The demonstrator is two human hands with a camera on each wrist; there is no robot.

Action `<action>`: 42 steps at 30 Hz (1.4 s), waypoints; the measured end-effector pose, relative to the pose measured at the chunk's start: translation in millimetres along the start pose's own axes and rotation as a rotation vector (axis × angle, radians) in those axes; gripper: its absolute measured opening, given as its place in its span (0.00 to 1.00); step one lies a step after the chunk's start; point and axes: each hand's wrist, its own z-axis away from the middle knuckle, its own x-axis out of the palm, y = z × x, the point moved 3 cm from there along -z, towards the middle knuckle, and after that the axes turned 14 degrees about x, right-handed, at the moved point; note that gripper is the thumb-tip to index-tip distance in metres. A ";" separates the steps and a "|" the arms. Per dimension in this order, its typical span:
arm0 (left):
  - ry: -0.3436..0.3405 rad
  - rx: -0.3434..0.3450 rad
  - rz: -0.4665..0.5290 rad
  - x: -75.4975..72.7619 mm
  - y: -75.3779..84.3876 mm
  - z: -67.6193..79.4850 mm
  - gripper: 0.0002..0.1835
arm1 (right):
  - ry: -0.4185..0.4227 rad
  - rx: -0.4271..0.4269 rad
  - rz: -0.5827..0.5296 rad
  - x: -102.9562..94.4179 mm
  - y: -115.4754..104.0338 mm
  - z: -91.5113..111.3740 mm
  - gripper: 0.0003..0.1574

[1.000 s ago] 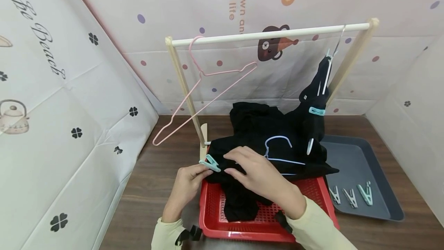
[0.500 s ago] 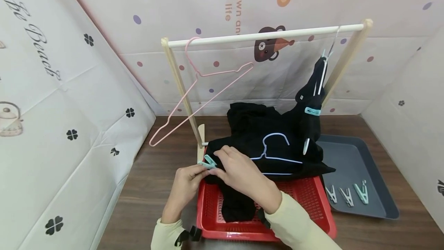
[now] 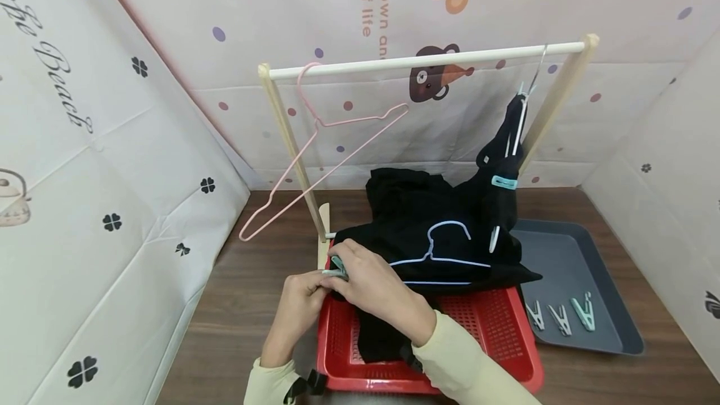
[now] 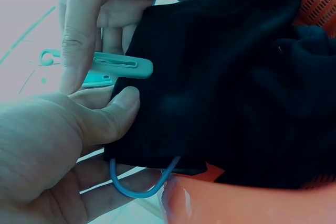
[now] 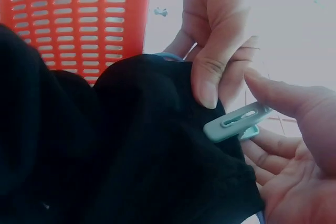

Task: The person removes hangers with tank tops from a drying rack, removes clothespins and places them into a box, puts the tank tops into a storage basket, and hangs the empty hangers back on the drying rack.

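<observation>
My left hand (image 3: 298,308) pinches the edge of a black garment (image 4: 210,93) between thumb and fingers. The rounded end of a blue hanger (image 4: 139,195) pokes out under the cloth by those fingers. A mint-green clothespin (image 4: 123,66) straddles the same edge, just beyond the left thumb. On its handle end, my right hand (image 3: 374,286) has thumb and fingers pinched, as the right wrist view shows of the clothespin (image 5: 233,124). The garment spreads over a red basket (image 3: 495,342), with the hanger's hook (image 3: 450,224) lying on top of it.
A pink hanger (image 3: 351,149) hangs from the white rail (image 3: 422,64) of a wooden-legged rack. At its right end hangs dark clothing (image 3: 509,124) with a blue clothespin (image 3: 504,182). A grey tray (image 3: 604,330) with several clothespins (image 3: 583,314) stands right of the basket.
My right hand has moved left from over the garment onto the clothespin and now pinches it. My left hand stays at the garment's edge. The head view has shifted slightly.
</observation>
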 end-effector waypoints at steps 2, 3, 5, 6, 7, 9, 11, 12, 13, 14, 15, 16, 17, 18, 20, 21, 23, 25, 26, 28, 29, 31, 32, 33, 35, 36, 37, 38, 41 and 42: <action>-0.001 0.002 -0.001 0.3 -0.1 0.5 0.22 | -0.001 0.026 -0.009 -0.3 0.8 0.8 0.27; 0.002 0.005 -0.002 0.4 -0.1 0.8 0.22 | -0.003 0.040 -0.009 -0.7 1.0 0.9 0.26; 0.004 0.011 -0.004 0.5 0.0 0.8 0.21 | -0.011 0.062 -0.011 -1.3 1.6 1.1 0.25; 0.005 0.014 -0.004 0.6 -0.1 0.9 0.20 | -0.017 0.072 -0.015 -1.8 1.7 1.1 0.24; 0.005 0.017 -0.004 0.7 -0.2 0.9 0.20 | -0.022 0.076 -0.018 -2.1 2.0 1.1 0.22; 0.004 0.018 -0.001 0.8 -0.4 0.7 0.19 | -0.028 0.077 -0.030 -2.7 2.5 1.2 0.21; 0.001 0.016 0.006 0.7 -0.7 0.5 0.18 | -0.028 0.057 -0.053 -3.4 2.6 1.4 0.20; -0.001 0.013 0.010 0.7 -0.8 0.5 0.17 | -0.025 0.042 -0.064 -3.6 2.7 1.6 0.19; -0.003 0.010 0.014 0.5 -0.8 0.5 0.16 | -0.021 0.026 -0.077 -3.9 2.6 2.0 0.19; -0.006 0.007 0.017 0.4 -0.8 0.5 0.16 | -0.015 0.011 -0.092 -4.4 2.5 2.5 0.18; -0.006 0.007 0.018 0.3 -0.7 0.5 0.15 | -0.007 -0.006 -0.105 -4.8 2.4 2.9 0.17; -0.004 0.006 0.018 0.0 -0.6 0.5 0.14 | 0.001 -0.022 -0.121 -5.3 2.2 3.3 0.16; -0.004 0.006 0.015 0.0 -0.6 0.6 0.14 | 0.011 -0.037 -0.136 -5.7 2.1 3.7 0.16; -0.003 0.007 0.013 -0.1 -0.3 0.6 0.14 | 0.020 -0.052 -0.149 -5.8 2.4 4.0 0.15; -0.001 0.006 0.015 0.1 -0.2 0.5 0.14 | 0.041 -0.079 -0.169 -5.9 2.7 4.4 0.13; 0.000 0.004 0.018 0.2 -0.2 0.5 0.14 | 0.051 -0.092 -0.177 -6.0 2.7 4.6 0.13; -0.003 -0.002 0.029 0.5 -0.2 0.3 0.15 | 0.070 -0.116 -0.187 -5.6 3.2 5.0 0.12; -0.003 -0.008 0.043 0.7 -0.1 -0.1 0.15 | 0.089 -0.133 -0.193 -5.3 3.4 5.4 0.11; -0.004 -0.011 0.046 0.8 0.0 -0.2 0.15 | 0.096 -0.140 -0.197 -5.2 3.4 5.7 0.12; -0.003 -0.014 0.048 0.9 0.2 -0.3 0.15 | 0.111 -0.146 -0.208 -5.7 3.0 6.0 0.12; -0.001 -0.014 0.045 1.0 0.2 -0.3 0.15 | 0.118 -0.148 -0.215 -6.0 3.0 6.1 0.11; 0.000 -0.015 0.040 1.3 0.4 -0.2 0.13 | 0.134 -0.146 -0.228 -7.2 2.8 6.3 0.11; 0.000 -0.013 0.036 1.4 0.5 -0.2 0.13 | 0.143 -0.145 -0.236 -7.9 2.6 6.4 0.11; 0.002 -0.011 0.033 1.5 0.7 -0.3 0.13 | 0.150 -0.142 -0.244 -8.5 2.7 6.5 0.12; 0.005 -0.012 0.030 1.7 0.7 0.0 0.13 | 0.160 -0.141 -0.262 -9.4 2.8 7.0 0.15; 0.007 -0.013 0.032 1.9 0.6 0.1 0.13 | 0.163 -0.138 -0.267 -10.0 2.8 7.3 0.17; 0.009 -0.016 0.033 1.9 0.6 0.2 0.13 | 0.165 -0.137 -0.273 -10.3 2.8 7.7 0.20; 0.009 -0.021 0.035 2.1 0.4 0.4 0.13 | 0.163 -0.136 -0.280 -10.7 2.8 8.1 0.23; 0.006 -0.043 0.047 2.2 -0.1 0.9 0.14 | 0.156 -0.133 -0.293 -12.4 2.6 9.8 0.25; 0.004 -0.050 0.052 2.3 -0.1 1.0 0.14 | 0.152 -0.130 -0.298 -13.0 2.7 10.4 0.25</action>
